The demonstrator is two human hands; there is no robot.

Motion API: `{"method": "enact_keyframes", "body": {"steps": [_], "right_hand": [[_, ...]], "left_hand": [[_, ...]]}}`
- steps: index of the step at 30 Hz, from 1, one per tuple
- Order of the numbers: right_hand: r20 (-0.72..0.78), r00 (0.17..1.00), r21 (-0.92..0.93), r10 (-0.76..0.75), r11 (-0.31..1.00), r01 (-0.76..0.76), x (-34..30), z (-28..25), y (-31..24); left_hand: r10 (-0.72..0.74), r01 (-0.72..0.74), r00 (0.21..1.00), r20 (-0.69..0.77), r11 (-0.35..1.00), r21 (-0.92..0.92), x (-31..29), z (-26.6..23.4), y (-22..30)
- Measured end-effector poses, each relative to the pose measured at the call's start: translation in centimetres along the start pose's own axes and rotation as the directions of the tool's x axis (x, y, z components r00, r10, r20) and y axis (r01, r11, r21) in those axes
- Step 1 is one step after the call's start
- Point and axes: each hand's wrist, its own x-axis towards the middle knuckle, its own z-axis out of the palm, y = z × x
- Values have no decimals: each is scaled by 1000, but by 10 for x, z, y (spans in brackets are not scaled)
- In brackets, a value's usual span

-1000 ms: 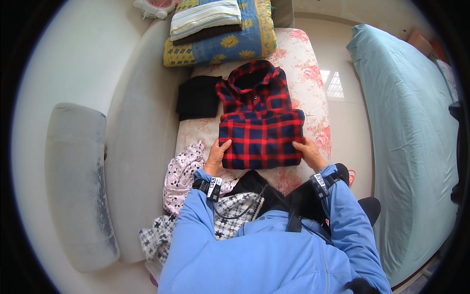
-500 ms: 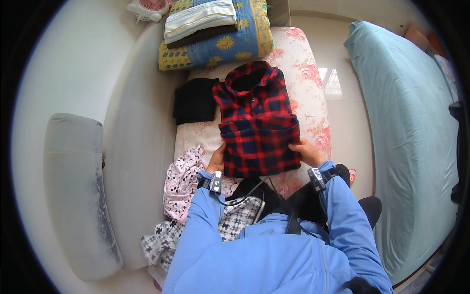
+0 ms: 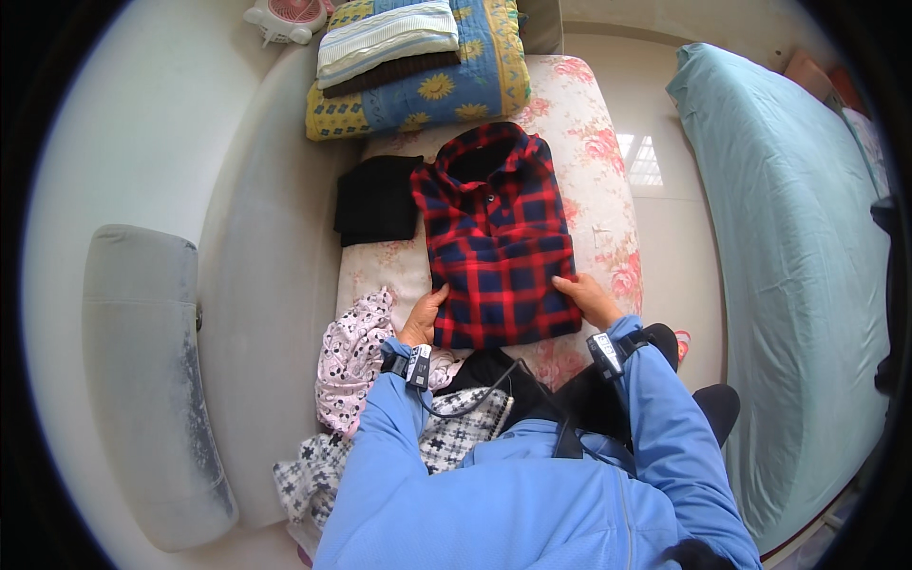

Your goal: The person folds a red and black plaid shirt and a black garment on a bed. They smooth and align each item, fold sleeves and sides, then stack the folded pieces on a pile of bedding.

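A red and navy plaid shirt (image 3: 503, 275) lies folded into a rectangle in front of me, its collar at the far end and its lower part turned up over the front. My left hand (image 3: 423, 315) grips its lower left edge, thumb on top and the other fingers hidden under the cloth. On the opposite side my right hand (image 3: 587, 299) holds the right edge the same way. Left of the collar, a folded black garment (image 3: 380, 199) rests on the flowered sheet (image 3: 603, 204).
Beyond the shirt, folded knitwear (image 3: 388, 43) lies on a blue and yellow quilt (image 3: 494, 81). Pink printed cloth (image 3: 353, 361) and a black-and-white patterned garment (image 3: 318, 470) are heaped by my left arm. A grey sofa back (image 3: 271, 256) borders the left; a pale-blue covered bed (image 3: 788, 266) stands right.
The turned-up lower part of the shirt has come down flatter over the front. Both hands keep their hold at its sides, with the thumbs shifted slightly inward.
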Motion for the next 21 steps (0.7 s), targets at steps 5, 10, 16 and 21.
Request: {"method": "enact_keyframes", "body": {"steps": [5,10,16,21], "right_hand": [[-121,991,-89,-48,995,38,-2,3,4],[-111,989,-209,-98,975,73,-21,-1,3],[-196,972,-365,-129,930,49,-34,5,16],[-229,960,-436,-159,899,44,-25,2,25]], "left_hand": [[197,-140,949,-246,963,229,4,-10,-10],[387,-193,859,-336,852,487,-17,-11,-21],[734,-283,595,-328,574,769,-24,-4,-51],[723,-61,521,-454,562,825,-19,-10,-63]]}}
